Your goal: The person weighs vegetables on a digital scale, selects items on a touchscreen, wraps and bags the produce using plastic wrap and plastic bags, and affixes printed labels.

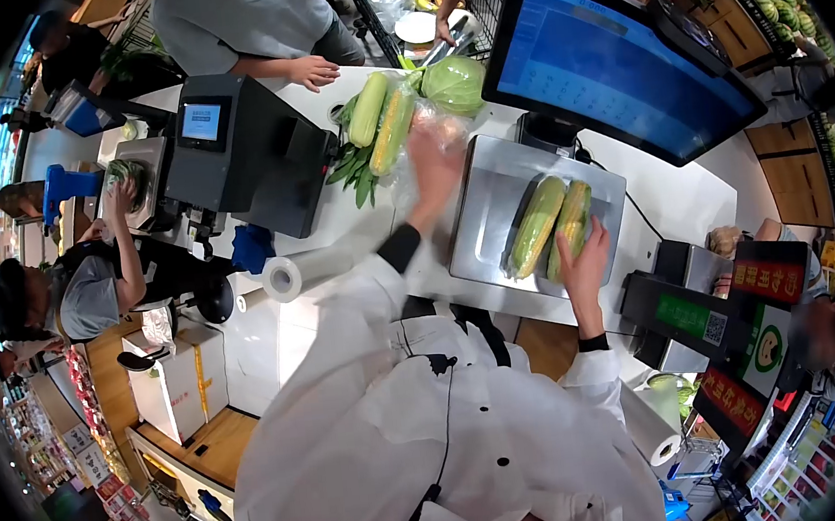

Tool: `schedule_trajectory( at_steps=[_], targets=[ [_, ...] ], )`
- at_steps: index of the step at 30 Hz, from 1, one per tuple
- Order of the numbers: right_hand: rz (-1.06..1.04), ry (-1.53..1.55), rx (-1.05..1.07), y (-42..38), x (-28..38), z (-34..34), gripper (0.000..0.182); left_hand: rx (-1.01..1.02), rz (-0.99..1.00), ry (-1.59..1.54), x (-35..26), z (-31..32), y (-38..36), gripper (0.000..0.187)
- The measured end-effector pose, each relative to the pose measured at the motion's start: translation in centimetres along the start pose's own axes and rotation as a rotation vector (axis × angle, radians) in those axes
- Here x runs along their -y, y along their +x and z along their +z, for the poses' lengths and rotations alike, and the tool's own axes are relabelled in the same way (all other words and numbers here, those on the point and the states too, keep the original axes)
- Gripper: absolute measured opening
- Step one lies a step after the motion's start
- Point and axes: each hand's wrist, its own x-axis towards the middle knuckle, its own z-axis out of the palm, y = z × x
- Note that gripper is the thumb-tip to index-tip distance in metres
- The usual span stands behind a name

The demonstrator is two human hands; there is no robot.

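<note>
Spreading apart at the lower end of the right-hand ear of corn, the thumb and fingers of the right hand form an open grip that touches it; how firmly they press, I cannot tell. This ear lies just beside a second ear on the metal scale, both partly in green husk. The left hand is blurred over a clear plastic bag left of the scale, and whether its grip is open or closed cannot be told.

Near that hand, on the white desk, are a round green cabbage, a bagged ear of corn, a long pale green vegetable and some green leaves. A dark label printer stands to their left, and a roll of plastic bags lies nearer the body. A large blue-lit screen stands beyond the scale, to the right.

Across the desk, one person's hand is at the far edge, while another person's hand is by a cart. Well to the left, a co-worker reaches to a green item on another scale.
</note>
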Motion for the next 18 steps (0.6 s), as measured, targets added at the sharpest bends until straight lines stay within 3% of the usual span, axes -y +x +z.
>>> schedule_trajectory(
  at_steps=[1, 4, 5, 7, 9, 11, 13, 16, 18],
  targets=[
    [-0.115, -0.039, -0.080, 0.2, 1.4, -0.4, 0.060, -0.153, -0.116, 0.210, 4.9, 0.4, 2.7, 0.048],
    [-0.314, -0.033, -0.159, 1.6, 5.7, 1.0, 0.053, -0.249, -0.287, 0.367, 13.5, -2.9, 9.7, 0.053],
    [-0.391, 0.017, -0.156, 2.5, 7.3, 2.2, 0.050, -0.032, -0.414, 0.432, 14.6, -4.2, 10.9, 0.062],
    [-0.229, 0.373, 0.096, 4.2, 11.4, 6.5, 0.048, 0.331, -0.401, 0.341, 19.3, -5.2, 12.1, 0.064],
    [-0.027, 0.617, 0.353, 7.2, 15.1, 12.2, 0.048, 0.352, -0.351, 0.077, 25.1, -3.4, 11.3, 0.057],
    [-0.055, 0.601, 0.382, 10.2, 17.4, 19.3, 0.052, 0.212, -0.202, 0.166, 26.0, -2.5, 10.2, 0.059],
    [-0.117, 0.475, 0.192, 12.2, 17.9, 27.8, 0.063, 0.188, -0.315, 0.228, 21.4, -3.9, 9.6, 0.061],
    [0.099, 0.351, 0.112, 13.4, 21.3, 30.4, 0.071, 0.225, -0.410, 0.263, 18.3, -5.1, 9.6, 0.068],
    [0.119, 0.266, 0.055, 13.4, 22.6, 30.7, 0.068, 0.232, -0.526, 0.348, 17.3, -5.4, 9.2, 0.072]
  ],
)
